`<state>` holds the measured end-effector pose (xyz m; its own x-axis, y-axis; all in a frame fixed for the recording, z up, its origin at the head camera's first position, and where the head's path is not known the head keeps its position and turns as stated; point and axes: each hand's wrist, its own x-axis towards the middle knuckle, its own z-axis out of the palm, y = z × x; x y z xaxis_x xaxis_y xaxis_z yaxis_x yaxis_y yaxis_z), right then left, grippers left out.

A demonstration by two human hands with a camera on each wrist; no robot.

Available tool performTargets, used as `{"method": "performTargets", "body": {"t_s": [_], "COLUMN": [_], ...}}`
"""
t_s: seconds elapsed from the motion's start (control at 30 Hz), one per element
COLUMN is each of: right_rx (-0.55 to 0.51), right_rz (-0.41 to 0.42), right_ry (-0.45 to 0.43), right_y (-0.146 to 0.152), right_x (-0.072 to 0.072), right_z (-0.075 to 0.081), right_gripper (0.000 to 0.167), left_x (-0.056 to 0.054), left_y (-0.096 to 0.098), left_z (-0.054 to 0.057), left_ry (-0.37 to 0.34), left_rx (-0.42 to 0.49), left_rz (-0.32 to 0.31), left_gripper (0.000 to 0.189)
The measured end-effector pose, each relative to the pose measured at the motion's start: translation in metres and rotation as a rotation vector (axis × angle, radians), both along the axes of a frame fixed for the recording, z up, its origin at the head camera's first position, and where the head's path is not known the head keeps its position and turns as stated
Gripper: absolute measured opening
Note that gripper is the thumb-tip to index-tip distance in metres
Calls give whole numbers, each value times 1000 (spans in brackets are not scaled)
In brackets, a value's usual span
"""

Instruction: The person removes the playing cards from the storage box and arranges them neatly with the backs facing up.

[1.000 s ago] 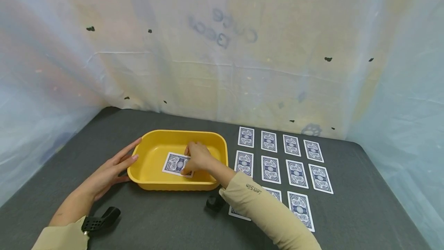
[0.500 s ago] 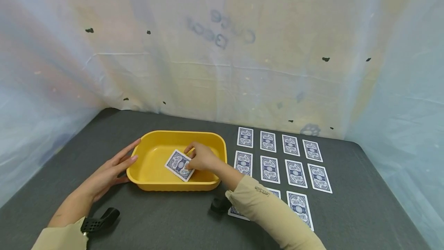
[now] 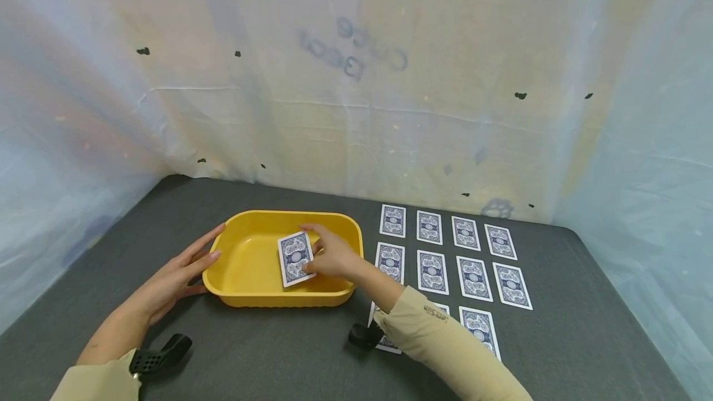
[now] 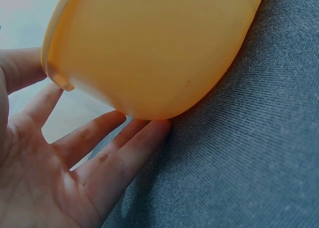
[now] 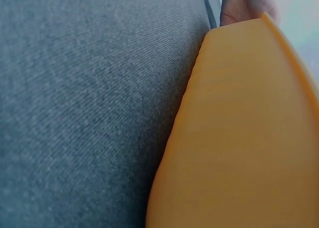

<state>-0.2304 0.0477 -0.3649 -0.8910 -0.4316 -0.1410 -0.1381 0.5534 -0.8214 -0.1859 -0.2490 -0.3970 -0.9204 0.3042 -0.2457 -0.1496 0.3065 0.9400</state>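
In the head view my right hand (image 3: 333,255) is inside a yellow plastic tub (image 3: 245,294), pinching a playing card (image 3: 294,258) by its right side. The card shows its blue-and-white patterned back and stands nearly upright in this view. My left hand (image 3: 175,277) lies against the tub's left end. Seen from the left wrist, the extended fingertips (image 4: 162,126) touch the outer wall of the tub (image 4: 154,54). The right wrist view has the tub's long front side (image 5: 239,123) and part of the left hand (image 5: 246,6) beyond it; the card is hidden there.
Right of the tub, several face-down playing cards (image 3: 432,272) lie in rows on the dark grey cloth-covered table (image 3: 267,351). The right forearm covers some of the nearest row. A pale plastic sheet (image 3: 356,110) hangs behind the table and along its sides.
The card has turned from lying sideways to standing nearly upright in view, its right side still in my right hand. My right forearm has shifted slightly right. My left hand stays put.
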Motion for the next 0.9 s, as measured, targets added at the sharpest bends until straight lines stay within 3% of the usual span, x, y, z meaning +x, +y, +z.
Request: {"method": "performTargets", "body": {"t_s": [0.33,0.9], "right_rx": [-244,-359], "right_rz": [8,42], "right_ry": [-79,-25], "right_y": [13,47], "right_x": [10,26], "right_z": [8,16], "right_gripper": [69,66], "left_x": [1,0], "left_y": [-1,-1], "left_z": [0,0], "left_ry": [15,5], "left_rx": [6,4], "left_rz": [-11,-9], "left_gripper": [63,63]}}
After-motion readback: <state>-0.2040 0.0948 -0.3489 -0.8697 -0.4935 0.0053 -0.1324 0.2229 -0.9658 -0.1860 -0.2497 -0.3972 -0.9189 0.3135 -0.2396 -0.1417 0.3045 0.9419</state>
